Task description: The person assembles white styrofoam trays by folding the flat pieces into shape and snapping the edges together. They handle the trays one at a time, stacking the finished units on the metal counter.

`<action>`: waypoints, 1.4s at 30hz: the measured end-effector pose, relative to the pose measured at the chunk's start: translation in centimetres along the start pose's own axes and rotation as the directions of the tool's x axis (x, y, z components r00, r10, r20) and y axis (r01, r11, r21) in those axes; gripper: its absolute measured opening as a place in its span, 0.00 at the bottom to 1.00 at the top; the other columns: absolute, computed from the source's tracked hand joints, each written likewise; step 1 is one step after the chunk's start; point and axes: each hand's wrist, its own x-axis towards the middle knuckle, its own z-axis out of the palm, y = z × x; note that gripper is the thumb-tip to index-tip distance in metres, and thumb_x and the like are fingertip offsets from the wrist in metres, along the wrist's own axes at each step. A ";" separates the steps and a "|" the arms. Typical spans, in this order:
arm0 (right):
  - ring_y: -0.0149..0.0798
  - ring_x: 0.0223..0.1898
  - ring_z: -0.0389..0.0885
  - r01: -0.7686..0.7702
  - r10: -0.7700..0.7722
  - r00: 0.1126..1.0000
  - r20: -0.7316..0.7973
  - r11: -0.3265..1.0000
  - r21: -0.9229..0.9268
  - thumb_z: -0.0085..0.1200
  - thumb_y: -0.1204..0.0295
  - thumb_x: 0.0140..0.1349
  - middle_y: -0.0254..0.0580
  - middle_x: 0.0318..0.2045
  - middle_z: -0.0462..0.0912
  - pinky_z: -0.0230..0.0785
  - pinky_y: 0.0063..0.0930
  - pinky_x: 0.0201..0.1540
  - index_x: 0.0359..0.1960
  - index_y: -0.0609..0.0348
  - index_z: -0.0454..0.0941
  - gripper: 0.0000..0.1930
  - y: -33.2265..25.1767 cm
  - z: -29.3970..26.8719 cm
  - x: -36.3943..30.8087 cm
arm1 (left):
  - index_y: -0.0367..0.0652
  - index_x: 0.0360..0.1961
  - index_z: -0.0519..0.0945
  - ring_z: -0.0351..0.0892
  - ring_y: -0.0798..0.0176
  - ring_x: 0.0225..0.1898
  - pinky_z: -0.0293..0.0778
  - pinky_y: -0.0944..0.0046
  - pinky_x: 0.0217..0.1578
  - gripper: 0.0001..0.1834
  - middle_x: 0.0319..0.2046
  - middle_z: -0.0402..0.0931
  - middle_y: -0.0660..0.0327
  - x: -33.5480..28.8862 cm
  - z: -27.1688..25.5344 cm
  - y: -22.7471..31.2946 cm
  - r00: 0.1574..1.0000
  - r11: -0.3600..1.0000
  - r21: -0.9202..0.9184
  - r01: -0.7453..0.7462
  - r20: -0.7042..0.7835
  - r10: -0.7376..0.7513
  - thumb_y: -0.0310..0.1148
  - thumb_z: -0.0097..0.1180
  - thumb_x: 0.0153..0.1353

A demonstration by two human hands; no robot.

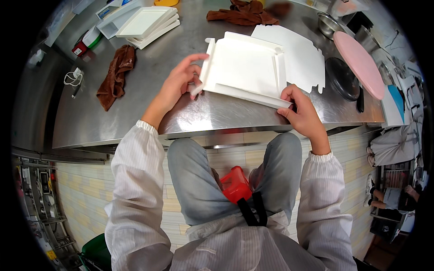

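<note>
A partly folded white cardboard box [244, 65] lies on the steel table in front of me, its low walls raised along the edges. My left hand [180, 83] grips its left wall near the front corner, with the index finger stretched along the outside. At the front right corner, my right hand [300, 110] pinches the front wall between thumb and fingers. A flat white cardboard blank [304, 56] with notched edges lies just behind and to the right, partly covered by the box.
Folded white boxes [147, 25] are stacked at the back left. Brown cloths [116, 74] [244, 13] lie on the steel table [144, 106]. At the right are a black lidded pan [342, 77], a pink round board [359, 63] and a metal bowl [328, 25]. A red container [236, 184] is below, between my legs.
</note>
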 end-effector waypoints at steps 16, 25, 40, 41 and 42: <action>0.26 0.26 0.70 -0.043 0.043 0.999 0.012 0.999 0.028 0.61 0.89 0.59 0.33 0.34 0.76 0.66 0.23 0.29 0.43 0.58 0.70 0.16 -0.3 0.2 0.0 | 0.47 0.38 0.74 0.65 0.79 0.21 0.60 0.75 0.21 0.15 0.26 0.72 0.72 2.3 1.2 -0.4 0.938 0.969 0.076 0.235 -0.278 -0.206 0.45 0.62 0.72; 0.27 0.26 0.70 -0.017 0.017 0.999 0.028 1.000 0.011 0.61 0.88 0.60 0.34 0.34 0.76 0.67 0.24 0.30 0.43 0.58 0.70 0.16 -0.4 0.2 0.0 | 0.47 0.32 0.69 0.70 0.72 0.23 0.65 0.69 0.22 0.17 0.25 0.74 0.66 3.2 1.7 -0.6 0.922 0.935 0.228 0.273 -0.341 -0.186 0.33 0.70 0.58; 0.28 0.26 0.72 -0.045 0.043 0.999 0.022 0.996 0.076 0.61 0.85 0.59 0.34 0.32 0.76 0.66 0.25 0.30 0.44 0.57 0.71 0.16 -0.5 0.4 -0.1 | 0.40 0.38 0.77 0.79 0.67 0.29 0.75 0.62 0.30 0.09 0.31 0.80 0.61 3.4 1.9 -1.1 0.850 0.943 0.205 0.262 -0.512 -0.125 0.34 0.62 0.63; 0.28 0.26 0.72 -0.036 0.035 0.999 0.020 0.997 0.069 0.61 0.85 0.59 0.35 0.32 0.75 0.66 0.26 0.30 0.44 0.57 0.71 0.16 -0.3 0.4 -0.1 | 0.40 0.38 0.78 0.80 0.66 0.30 0.76 0.62 0.31 0.09 0.32 0.81 0.60 3.5 1.4 -1.4 0.851 0.942 0.205 0.264 -0.509 -0.128 0.34 0.61 0.63; 0.28 0.26 0.71 -0.032 0.031 0.999 0.022 0.997 0.068 0.62 0.85 0.59 0.35 0.32 0.75 0.66 0.26 0.31 0.45 0.57 0.71 0.16 -0.3 0.4 -0.1 | 0.39 0.39 0.78 0.80 0.65 0.31 0.76 0.61 0.32 0.09 0.32 0.81 0.59 3.6 0.9 -1.6 0.852 0.941 0.206 0.267 -0.507 -0.130 0.33 0.61 0.62</action>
